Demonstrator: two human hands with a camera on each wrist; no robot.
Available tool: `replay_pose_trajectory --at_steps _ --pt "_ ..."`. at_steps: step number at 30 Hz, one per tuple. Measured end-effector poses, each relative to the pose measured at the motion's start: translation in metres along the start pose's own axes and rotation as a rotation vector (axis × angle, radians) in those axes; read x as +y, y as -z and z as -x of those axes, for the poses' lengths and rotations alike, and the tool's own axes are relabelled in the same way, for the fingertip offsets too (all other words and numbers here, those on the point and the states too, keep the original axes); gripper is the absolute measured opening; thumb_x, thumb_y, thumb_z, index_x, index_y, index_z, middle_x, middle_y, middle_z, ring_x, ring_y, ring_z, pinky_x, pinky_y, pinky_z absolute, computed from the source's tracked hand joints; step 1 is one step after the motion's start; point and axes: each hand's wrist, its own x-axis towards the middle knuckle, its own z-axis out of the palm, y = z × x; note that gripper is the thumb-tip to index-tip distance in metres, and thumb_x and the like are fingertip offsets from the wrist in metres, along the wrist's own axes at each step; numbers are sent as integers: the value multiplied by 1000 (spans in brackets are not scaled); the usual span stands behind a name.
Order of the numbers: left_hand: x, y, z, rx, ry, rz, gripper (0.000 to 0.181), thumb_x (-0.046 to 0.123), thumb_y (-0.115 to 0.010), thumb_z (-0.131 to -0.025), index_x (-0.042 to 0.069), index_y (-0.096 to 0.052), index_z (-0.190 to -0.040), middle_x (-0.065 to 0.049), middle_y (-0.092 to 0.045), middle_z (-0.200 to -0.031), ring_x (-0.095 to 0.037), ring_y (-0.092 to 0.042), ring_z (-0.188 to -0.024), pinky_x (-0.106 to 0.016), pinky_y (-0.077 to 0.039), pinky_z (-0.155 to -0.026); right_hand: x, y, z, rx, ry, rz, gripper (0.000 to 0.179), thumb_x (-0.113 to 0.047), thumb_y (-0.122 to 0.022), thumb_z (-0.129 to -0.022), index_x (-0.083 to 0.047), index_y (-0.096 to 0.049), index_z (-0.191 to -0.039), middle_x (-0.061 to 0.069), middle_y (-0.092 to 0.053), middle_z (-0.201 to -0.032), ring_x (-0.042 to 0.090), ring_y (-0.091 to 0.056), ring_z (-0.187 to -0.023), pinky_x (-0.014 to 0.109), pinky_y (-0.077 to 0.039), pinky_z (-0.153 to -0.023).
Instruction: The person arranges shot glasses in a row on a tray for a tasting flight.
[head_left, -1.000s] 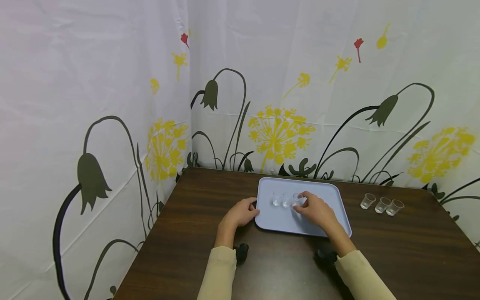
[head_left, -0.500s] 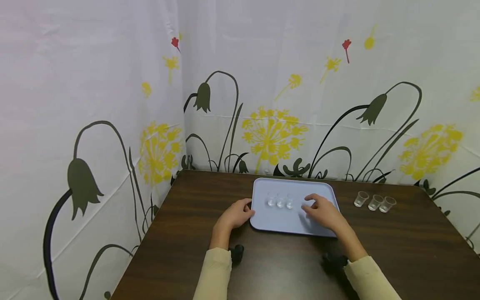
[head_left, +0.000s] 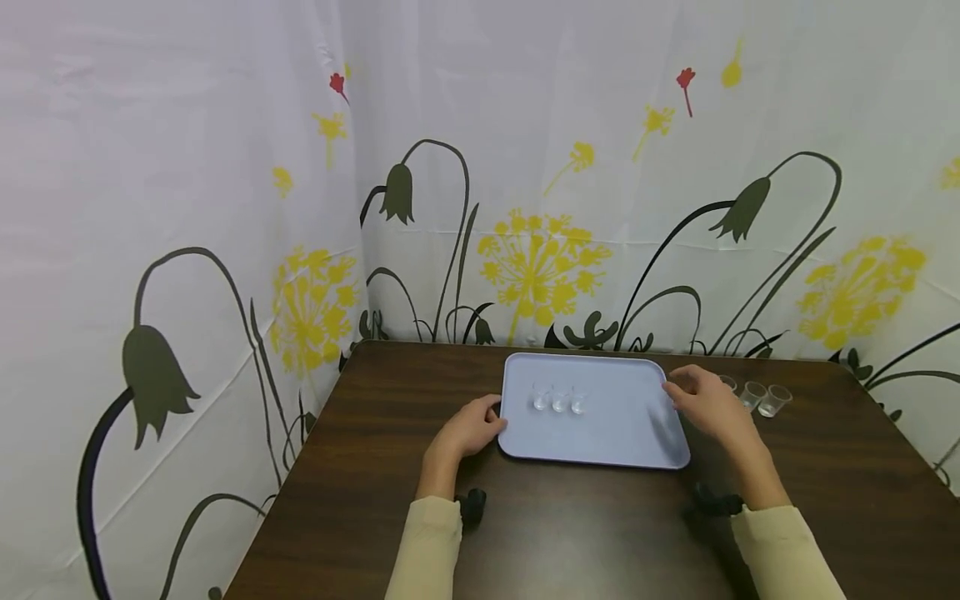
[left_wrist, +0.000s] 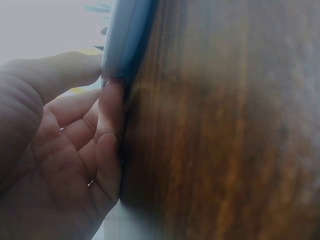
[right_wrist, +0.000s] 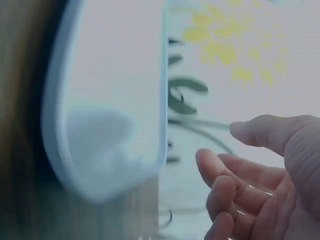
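A pale blue tray (head_left: 622, 417) lies on the table. Three small clear cups (head_left: 558, 403) stand upright in a row on its left half. At its left edge, my left hand (head_left: 467, 428) grips the rim; the left wrist view shows the thumb on the rim (left_wrist: 114, 50) and curled fingers against its side. My right hand (head_left: 711, 407) hovers over the tray's right edge, fingers loosely bent and thumb apart, holding nothing. Beyond it, three more clear cups (head_left: 774, 402) stand on the table, one partly hidden by the hand.
The dark wooden table (head_left: 570, 533) reaches back to a white curtain (head_left: 570, 100) printed with flowers. Another stretch of curtain runs along the table's left side. A black wrist device (head_left: 472, 506) sits under the left wrist and another (head_left: 716, 502) under the right.
My right hand has let go of the rightmost cup on the tray and moved right, past the tray's right edge toward the other cups. My left hand stays on the rim.
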Motion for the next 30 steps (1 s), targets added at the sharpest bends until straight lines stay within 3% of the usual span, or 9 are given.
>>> replay_pose_trajectory --at_steps 7,17,21,30 --pt "0 2 3 6 17 6 56 20 -66 -105 0 -52 -156 -1 -59 -86 -14 -51 -74 -30 -39 -69 26 24 -1 41 -45 -16 64 -48 -54 -110 -1 -49 -153 20 -79 -112 39 -74 -101 50 -53 -74" --pt "-3 1 0 0 7 2 55 20 -65 -105 0 -53 -155 -1 -60 -89 -14 -52 -77 -30 -41 -72 46 28 -3 21 -207 38 79 -56 -45 -109 -6 -29 -168 35 -54 -151 59 -57 -126 71 -47 -85" --pt "-2 0 -1 -6 2 7 54 20 -66 -105 0 -53 -154 -2 -60 -90 -15 -53 -76 -30 -41 -71 52 27 -2 15 -246 32 81 -55 -44 -109 -5 -24 -169 35 -51 -153 59 -56 -128 71 -47 -87" --pt "1 0 -1 0 4 1 55 20 -66 -105 0 -54 -154 -2 -60 -91 -15 -52 -77 -30 -41 -71 62 26 -4 12 -252 14 71 -48 -41 -111 -4 -29 -166 34 -52 -153 62 -50 -133 78 -43 -93"
